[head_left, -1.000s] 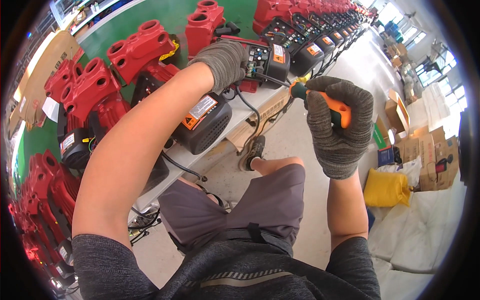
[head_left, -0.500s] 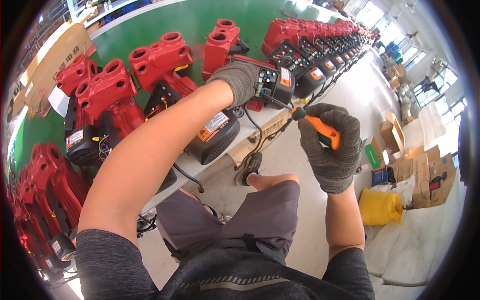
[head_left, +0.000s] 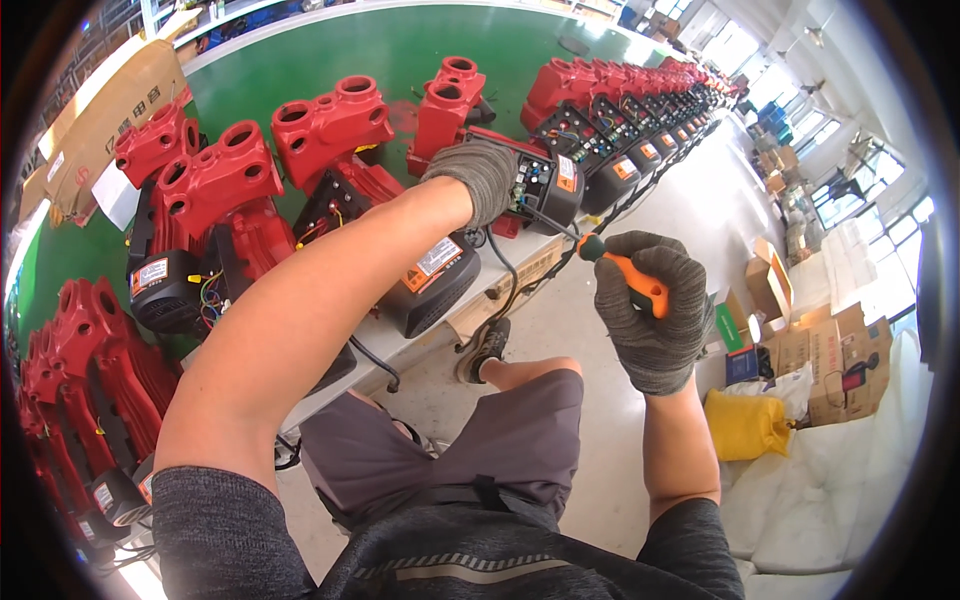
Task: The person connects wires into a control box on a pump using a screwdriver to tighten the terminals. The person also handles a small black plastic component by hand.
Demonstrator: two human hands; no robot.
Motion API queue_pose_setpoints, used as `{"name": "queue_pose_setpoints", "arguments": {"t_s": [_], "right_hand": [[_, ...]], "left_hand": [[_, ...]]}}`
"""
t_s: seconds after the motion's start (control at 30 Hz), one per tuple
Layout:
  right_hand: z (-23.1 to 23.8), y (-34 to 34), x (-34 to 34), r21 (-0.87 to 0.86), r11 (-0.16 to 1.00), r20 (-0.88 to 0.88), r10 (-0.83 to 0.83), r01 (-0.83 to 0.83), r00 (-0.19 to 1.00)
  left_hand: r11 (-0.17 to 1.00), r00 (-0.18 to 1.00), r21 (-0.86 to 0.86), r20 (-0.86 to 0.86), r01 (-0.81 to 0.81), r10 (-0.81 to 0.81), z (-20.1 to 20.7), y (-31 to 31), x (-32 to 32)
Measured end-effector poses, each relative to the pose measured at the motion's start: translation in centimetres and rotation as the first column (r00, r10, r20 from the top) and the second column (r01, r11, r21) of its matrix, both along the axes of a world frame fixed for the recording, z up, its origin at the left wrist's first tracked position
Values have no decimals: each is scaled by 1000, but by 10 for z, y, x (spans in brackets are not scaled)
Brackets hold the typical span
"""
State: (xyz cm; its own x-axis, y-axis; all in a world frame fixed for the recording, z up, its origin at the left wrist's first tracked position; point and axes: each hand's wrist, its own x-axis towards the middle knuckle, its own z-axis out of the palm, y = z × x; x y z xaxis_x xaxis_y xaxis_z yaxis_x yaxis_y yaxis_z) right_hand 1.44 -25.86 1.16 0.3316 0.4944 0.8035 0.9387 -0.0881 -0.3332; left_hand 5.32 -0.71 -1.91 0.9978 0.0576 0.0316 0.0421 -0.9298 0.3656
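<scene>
In my gloved right hand (head_left: 660, 315) is a screwdriver (head_left: 632, 272) with an orange and green handle. Its shaft slants up and left to the edge of an open black control box (head_left: 562, 190), where a circuit board (head_left: 530, 182) is exposed. This box belongs to a red pump (head_left: 437, 122) lying on the bench. Also gloved, my left hand (head_left: 474, 178) rests at the board's left side, fingers curled down. Its fingertips are hidden, so what they grip cannot be made out. A black cable (head_left: 508, 262) hangs from the bench edge below.
More red pumps (head_left: 335, 120) with black motor ends crowd the left, and a long row of pumps (head_left: 610, 85) runs away to the right along the green bench top (head_left: 400, 45). Cardboard boxes (head_left: 835, 355) and a yellow sack (head_left: 745, 425) stand on the right.
The view has shifted slightly. My right hand and the screwdriver sit a little further left and lower in view; the left hand stays at the control box.
</scene>
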Motion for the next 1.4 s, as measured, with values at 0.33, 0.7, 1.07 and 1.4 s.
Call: {"name": "queue_pose_setpoints", "arguments": {"t_s": [0.33, 0.7, 1.07, 1.4], "right_hand": [[19, 6, -10, -287, 957, 152, 10, 35, 988], [76, 24, -27, -732, 632, 518, 273, 255, 810], [84, 23, -37, -757, 535, 573, 266, 376, 775], [83, 28, -47, -794, 432, 544, 190, 428, 818]], "left_hand": [[999, 999, 32, 39, 6, -8, -8, 1, 5], [999, 1000, 32, 18, 10, -11, -6, 5, 6], [999, 1000, 34, 20, -2, 1, -2, 2, 1], [999, 999, 27, 41, 17, -18, -2, 2, -1]]}}
